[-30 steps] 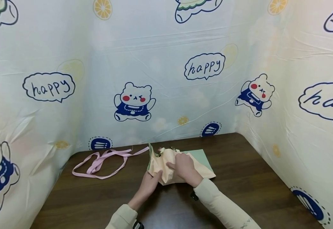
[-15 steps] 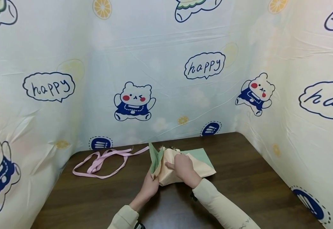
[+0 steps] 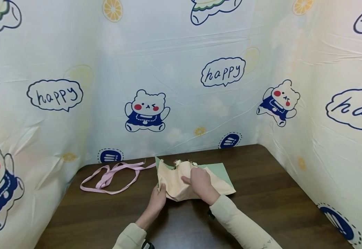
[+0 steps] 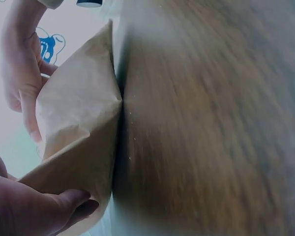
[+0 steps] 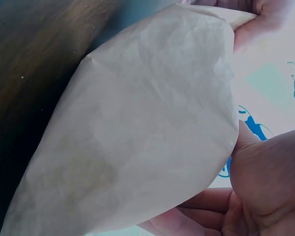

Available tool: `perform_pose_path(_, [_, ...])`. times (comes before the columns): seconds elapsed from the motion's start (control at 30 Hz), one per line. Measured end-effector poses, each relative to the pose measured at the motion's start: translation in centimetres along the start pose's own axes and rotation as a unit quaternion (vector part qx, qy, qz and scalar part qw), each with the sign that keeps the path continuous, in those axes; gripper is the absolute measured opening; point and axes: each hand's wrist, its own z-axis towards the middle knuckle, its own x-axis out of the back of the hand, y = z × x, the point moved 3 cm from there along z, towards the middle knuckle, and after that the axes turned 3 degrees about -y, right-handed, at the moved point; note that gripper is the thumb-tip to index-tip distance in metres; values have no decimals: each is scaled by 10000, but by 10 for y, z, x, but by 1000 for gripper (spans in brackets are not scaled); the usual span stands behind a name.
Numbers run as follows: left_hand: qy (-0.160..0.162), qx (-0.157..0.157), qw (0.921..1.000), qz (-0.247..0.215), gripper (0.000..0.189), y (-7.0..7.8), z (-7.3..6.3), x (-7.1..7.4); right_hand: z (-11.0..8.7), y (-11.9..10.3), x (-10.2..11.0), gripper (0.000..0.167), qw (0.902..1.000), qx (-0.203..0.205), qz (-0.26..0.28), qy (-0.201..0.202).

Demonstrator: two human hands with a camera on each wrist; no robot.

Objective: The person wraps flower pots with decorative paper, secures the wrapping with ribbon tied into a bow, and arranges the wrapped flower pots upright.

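A sheet of wrapping paper, cream (image 3: 173, 181) on one face and green (image 3: 219, 169) on the other, is folded loosely around small flowers (image 3: 177, 162) on the table. Only a few blossoms and leaves show above its far edge. My left hand (image 3: 157, 198) pinches the sheet's left edge, thumb on the cream face; the left wrist view shows that thumb (image 4: 71, 200) pressed on the paper. My right hand (image 3: 201, 181) grips the folded middle from above with its thumb pointing left. In the right wrist view, its curled fingers (image 5: 201, 214) go partly behind the paper.
A pink ribbon (image 3: 106, 180) lies in loose loops at the back left of the dark wooden table (image 3: 271, 204), one end reaching close to the paper. A patterned sheet (image 3: 181, 114) hangs around the table's back and sides.
My left hand first turned the paper's left edge inward, showing green, then drew it back out to the left, cream face up again. My right hand has stayed in place.
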Motion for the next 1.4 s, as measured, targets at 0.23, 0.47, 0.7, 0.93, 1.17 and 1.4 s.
perform_pose_path(0.23, [-158,-155,9997,-67,51,5,-2,-3,-1,-4,-2,59,9999,-135,-88,22])
perform_pose_path(0.47, [-284,-185,9993,-161,56,6,-2,-8,-2,-6,-2,58,9997,-206,-130,19])
perform_pose_path(0.7, [-176,-140,9997,-82,57,5,-3,-7,-1,-6,-1,58,9999,-68,-28,-144])
perform_pose_path(0.93, [-135,-187,9997,-78,54,3,-6,-6,1,-3,1,55,9978,162,282,-581])
perform_pose_path(1.17, [-154,-366,9992,-110,51,4,-6,-6,4,1,3,56,9936,419,512,-914])
perform_pose_path(1.4, [-181,-366,9991,-147,51,6,-7,-6,6,1,0,55,9947,194,611,-800])
